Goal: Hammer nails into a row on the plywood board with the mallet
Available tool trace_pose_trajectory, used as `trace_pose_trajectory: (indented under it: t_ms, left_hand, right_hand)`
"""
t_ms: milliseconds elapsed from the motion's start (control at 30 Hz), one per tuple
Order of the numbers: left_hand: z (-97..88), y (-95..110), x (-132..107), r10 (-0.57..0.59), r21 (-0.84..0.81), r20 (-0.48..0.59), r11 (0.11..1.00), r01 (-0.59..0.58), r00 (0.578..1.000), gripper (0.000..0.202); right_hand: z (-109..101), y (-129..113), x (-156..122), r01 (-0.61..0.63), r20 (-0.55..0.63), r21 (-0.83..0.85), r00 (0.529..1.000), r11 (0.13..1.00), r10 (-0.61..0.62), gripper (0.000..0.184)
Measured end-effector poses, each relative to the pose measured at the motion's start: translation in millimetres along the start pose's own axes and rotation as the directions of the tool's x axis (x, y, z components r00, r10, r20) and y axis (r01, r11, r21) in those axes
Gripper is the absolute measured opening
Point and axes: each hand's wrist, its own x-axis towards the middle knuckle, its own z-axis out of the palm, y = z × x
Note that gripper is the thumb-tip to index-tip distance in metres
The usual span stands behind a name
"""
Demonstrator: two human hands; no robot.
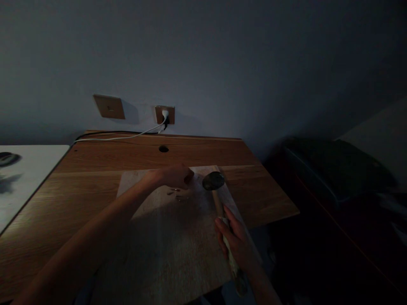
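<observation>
My right hand (233,237) is wrapped round the pale handle of a mallet (213,181), whose dark, rounded head is raised over the right side of a worn, light board (165,254). Over the far part of that board, my left hand (176,174) is closed with its fingers pinched together. A dark spot shows at the fingertips, but I cannot make out what they hold. Just below the left hand lie several small, thin pieces (177,195), some reddish brown, too small to name.
The board rests on a wooden desk (127,154) with a cable hole (163,148). Behind it, a wall socket (170,114) has a white plug and cables. A white surface (38,169) adjoins on the left. A dark cushion-like shape (340,169) lies at right.
</observation>
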Motion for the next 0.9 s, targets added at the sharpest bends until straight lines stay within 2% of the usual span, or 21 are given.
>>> trace_pose_trajectory:
  t_ms: [133, 333, 433, 733, 900]
  left_hand:
    - [-6.2, -10.4, -1.1, 0.021, -0.053, -0.104, 0.998, -0.027, 0.994, 0.024]
    - [-5.3, -13.4, 1.7, 0.106, -0.106, -0.102, 0.987, -0.117, 0.989, 0.026]
    - [-3.6, -12.4, 3.7, 0.104, -0.103, -0.112, 0.988, -0.116, 0.988, 0.024]
    - [1.7, -10.0, 5.8, 0.119, -0.018, -0.147, 0.992, -0.123, 0.982, 0.023]
    - [12.3, -7.7, 11.9, 0.154, -0.063, -0.189, 0.984, -0.168, 0.970, 0.026]
  right_hand:
    - [1.8, -1.5, -0.9, -0.008, -0.025, -0.005, 1.000, 1.000, 0.008, 0.070]
    - [4.3, -11.8, -2.3, -0.009, -0.012, -0.041, 1.000, 0.999, 0.008, 0.070]
    - [5.1, -14.9, -2.6, -0.012, -0.025, -0.043, 1.000, 0.999, 0.011, 0.070]
    - [3.9, -9.7, -1.1, -0.017, -0.007, -0.018, 1.000, 1.000, 0.017, 0.067]
    - [3.4, -7.2, -1.3, -0.023, 0.001, -0.010, 1.000, 1.000, 0.023, 0.066]
